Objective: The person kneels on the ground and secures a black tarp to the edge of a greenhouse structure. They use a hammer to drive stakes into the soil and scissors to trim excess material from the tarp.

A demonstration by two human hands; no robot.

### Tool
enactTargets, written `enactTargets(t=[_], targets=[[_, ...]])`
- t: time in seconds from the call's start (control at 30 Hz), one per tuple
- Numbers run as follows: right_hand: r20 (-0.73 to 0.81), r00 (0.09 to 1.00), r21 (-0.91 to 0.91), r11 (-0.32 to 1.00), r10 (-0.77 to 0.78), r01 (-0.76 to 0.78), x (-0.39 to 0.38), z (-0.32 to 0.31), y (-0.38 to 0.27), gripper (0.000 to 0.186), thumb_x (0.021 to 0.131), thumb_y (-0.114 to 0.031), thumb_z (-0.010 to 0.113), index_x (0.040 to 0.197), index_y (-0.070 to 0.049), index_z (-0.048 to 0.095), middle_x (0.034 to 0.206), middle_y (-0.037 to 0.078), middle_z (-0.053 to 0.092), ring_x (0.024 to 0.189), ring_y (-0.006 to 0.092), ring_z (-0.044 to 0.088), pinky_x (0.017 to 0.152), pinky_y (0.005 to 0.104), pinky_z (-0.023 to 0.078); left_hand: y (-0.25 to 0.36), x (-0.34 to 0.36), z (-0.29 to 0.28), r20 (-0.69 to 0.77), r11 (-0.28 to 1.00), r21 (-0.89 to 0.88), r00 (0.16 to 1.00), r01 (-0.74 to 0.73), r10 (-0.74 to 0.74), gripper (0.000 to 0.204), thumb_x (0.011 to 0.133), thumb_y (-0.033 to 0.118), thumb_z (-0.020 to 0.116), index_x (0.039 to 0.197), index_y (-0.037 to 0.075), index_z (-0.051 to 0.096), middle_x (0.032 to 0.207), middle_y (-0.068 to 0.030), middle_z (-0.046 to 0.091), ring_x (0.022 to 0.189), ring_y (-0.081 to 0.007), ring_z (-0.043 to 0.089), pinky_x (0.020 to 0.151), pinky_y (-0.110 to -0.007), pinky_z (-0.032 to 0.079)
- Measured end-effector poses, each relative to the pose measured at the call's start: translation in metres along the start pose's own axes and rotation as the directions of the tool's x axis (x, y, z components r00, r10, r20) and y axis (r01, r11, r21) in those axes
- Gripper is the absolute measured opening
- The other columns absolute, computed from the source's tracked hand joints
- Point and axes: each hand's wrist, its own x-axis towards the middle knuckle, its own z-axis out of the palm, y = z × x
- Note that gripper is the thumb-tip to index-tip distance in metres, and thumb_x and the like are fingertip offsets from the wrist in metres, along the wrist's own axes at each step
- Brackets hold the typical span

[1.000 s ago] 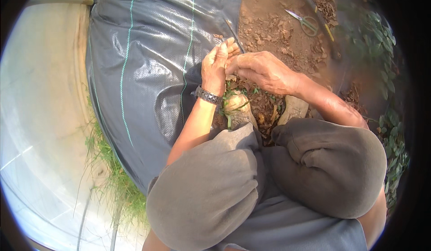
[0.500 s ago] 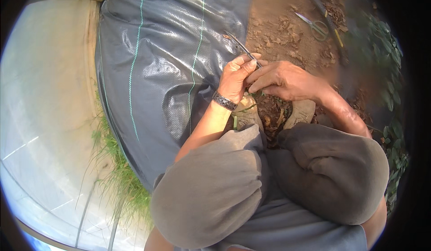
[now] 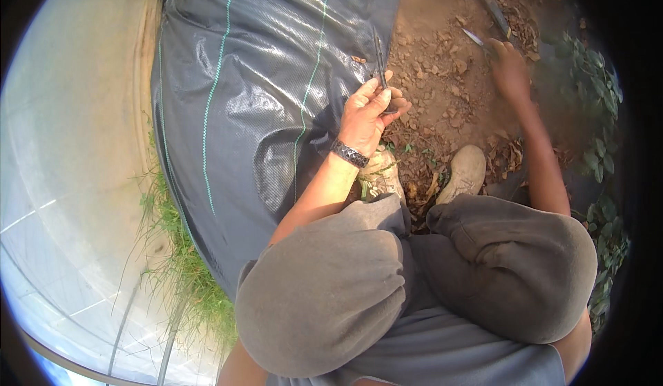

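Upright in my left hand (image 3: 364, 118) is a thin dark rod-like piece (image 3: 379, 54), pinched between thumb and fingers; it looks two-pronged, though its lower end is hidden by the fingers. The hand is above the edge of a dark grey woven ground cover sheet (image 3: 266, 96). Out to the far right, my right hand (image 3: 510, 72) reaches down to the soil, its fingers closed around the handles of a pair of scissors (image 3: 474, 39). Only the pale blade sticks out from the hand, pointing up and left; the handles are covered.
Beside the scissors lies a dark-handled tool (image 3: 494, 12), like a hammer. Brown soil (image 3: 442, 61) with clods and dry leaves borders the sheet. My shoes (image 3: 464, 170) stand on it. Leafy plants (image 3: 599, 137) line the right; grass (image 3: 183, 275) and a pale plastic wall (image 3: 76, 130) the left.
My right hand has left the thin dark piece by my left hand and moved far right onto the scissors. The piece in my left hand has turned from slanted to nearly upright.
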Motion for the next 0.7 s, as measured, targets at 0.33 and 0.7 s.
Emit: enactTargets(t=[0.33,0.7], targets=[[0.189,0.980,0.403,0.904,0.068,-0.140,-0.002,-0.005,0.001,0.054,0.082,-0.001,0.070,0.135,-0.005,0.062,0.111,0.014,0.072,0.101,0.0327,0.071,0.088,0.0438,0.055,0.006,0.001,0.003,-0.051,0.994,0.113,0.999,0.010,-0.004,0.036,0.105,0.013,0.061,0.138,0.000,0.055,0.114,-0.0137,0.070,0.107,-0.0251,0.071,0.099,-0.043,0.060],[0.624,0.687,0.769,0.137,-0.373,-0.624,-0.067,-0.032,-0.101,0.067,0.088,-0.009,0.076,0.150,-0.001,0.050,0.105,0.007,0.074,0.088,0.0151,0.071,0.081,0.0288,0.052,0.004,0.003,0.017,-0.092,0.980,0.197,0.995,-0.010,0.029,0.030,0.108,0.012,0.054,0.132,-0.006,0.052,0.112,-0.0192,0.070,0.101,-0.0255,0.073,0.089,-0.037,0.064]])
